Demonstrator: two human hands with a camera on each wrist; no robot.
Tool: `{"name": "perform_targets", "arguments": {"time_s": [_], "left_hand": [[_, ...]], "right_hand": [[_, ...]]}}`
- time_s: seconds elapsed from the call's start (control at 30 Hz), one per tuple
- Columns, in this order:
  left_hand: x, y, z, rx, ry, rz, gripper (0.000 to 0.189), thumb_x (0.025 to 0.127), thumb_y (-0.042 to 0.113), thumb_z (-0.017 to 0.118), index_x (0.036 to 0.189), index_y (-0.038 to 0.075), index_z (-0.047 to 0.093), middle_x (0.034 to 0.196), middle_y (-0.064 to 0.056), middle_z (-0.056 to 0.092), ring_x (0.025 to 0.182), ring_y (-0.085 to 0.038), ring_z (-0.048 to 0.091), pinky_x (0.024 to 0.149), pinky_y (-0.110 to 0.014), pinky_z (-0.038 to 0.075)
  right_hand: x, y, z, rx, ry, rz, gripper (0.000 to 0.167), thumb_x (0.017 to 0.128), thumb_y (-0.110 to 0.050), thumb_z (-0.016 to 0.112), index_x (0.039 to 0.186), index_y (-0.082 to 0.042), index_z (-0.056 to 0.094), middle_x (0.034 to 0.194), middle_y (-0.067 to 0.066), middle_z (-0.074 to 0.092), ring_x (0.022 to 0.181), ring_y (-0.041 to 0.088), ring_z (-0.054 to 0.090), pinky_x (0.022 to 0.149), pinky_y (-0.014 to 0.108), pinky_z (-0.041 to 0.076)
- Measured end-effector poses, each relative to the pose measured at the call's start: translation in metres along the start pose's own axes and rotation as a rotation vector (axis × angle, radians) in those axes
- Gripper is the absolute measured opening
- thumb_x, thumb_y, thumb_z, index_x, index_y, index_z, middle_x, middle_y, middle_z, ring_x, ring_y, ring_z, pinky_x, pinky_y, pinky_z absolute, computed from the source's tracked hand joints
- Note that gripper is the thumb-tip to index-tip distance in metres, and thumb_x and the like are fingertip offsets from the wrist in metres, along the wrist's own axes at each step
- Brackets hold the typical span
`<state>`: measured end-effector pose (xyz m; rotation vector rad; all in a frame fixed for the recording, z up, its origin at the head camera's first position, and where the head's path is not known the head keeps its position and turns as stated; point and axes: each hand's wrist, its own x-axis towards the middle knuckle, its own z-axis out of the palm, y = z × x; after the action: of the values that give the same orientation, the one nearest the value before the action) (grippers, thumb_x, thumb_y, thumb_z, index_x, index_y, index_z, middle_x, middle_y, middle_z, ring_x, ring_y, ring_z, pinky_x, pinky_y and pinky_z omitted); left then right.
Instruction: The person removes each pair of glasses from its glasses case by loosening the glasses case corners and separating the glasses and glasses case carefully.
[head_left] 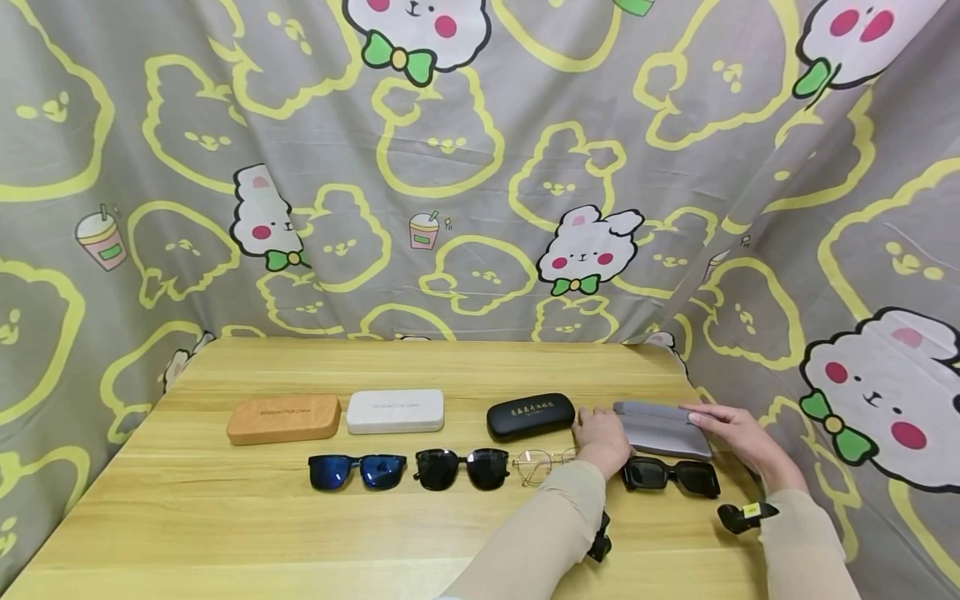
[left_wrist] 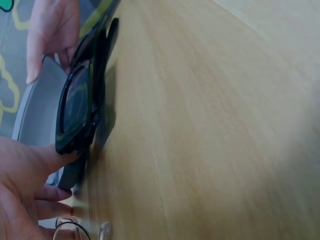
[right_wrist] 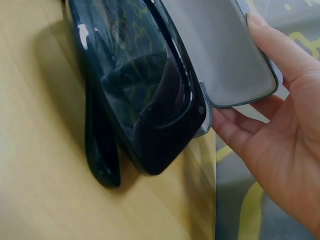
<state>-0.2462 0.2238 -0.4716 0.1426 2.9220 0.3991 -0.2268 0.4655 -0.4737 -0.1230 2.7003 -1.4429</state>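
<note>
A grey glasses case (head_left: 660, 427) stands with its lid raised at the right of the table, its pale lining showing in the right wrist view. My right hand (head_left: 723, 423) grips its right end, thumb on the lid's edge and fingers behind. At the opposite end my left hand (head_left: 602, 435) holds the case, with the thumb in front and fingers curled behind in the left wrist view. Black thick-framed sunglasses (head_left: 671, 477) lie just in front of the case. Thin-rimmed clear glasses (head_left: 534, 467) lie beside my left wrist, partly hidden by it.
Left of the hands, a black case (head_left: 531, 416), a white case (head_left: 395, 412) and an orange-brown case (head_left: 283, 418) stand in a row. Before them lie black sunglasses (head_left: 461, 469) and blue-lensed sunglasses (head_left: 357, 472). A patterned curtain (head_left: 465, 167) hangs behind the wooden table (head_left: 300, 542).
</note>
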Motion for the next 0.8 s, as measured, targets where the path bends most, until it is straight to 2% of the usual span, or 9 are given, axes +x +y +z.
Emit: {"name": "perform_targets", "arguments": {"time_s": [0.43,0.8], "left_hand": [[-0.0003,-0.0012,0.0010,-0.008,-0.010,0.018,0.071,0.072,0.060,0.077,0.134,0.034,0.055,0.132,0.013,0.056,0.131,-0.015,0.044,0.105,-0.034,0.044],[0.0006,-0.0020,0.0031,0.000,-0.002,0.018,0.070,0.071,0.062,0.077,0.131,0.033,0.057,0.131,0.014,0.057,0.129,-0.014,0.045,0.104,-0.035,0.045]], "right_hand": [[-0.0021,0.0005,0.0000,-0.006,0.004,-0.012,0.047,0.099,-0.030,0.057,0.132,0.004,0.058,0.113,-0.037,0.055,0.106,-0.027,0.042,0.085,0.003,0.041],[-0.0046,0.0004,0.0024,-0.041,0.028,-0.022,0.045,0.098,-0.026,0.060,0.130,0.005,0.059,0.109,-0.038,0.055,0.104,-0.025,0.045,0.083,0.003,0.042]]}}
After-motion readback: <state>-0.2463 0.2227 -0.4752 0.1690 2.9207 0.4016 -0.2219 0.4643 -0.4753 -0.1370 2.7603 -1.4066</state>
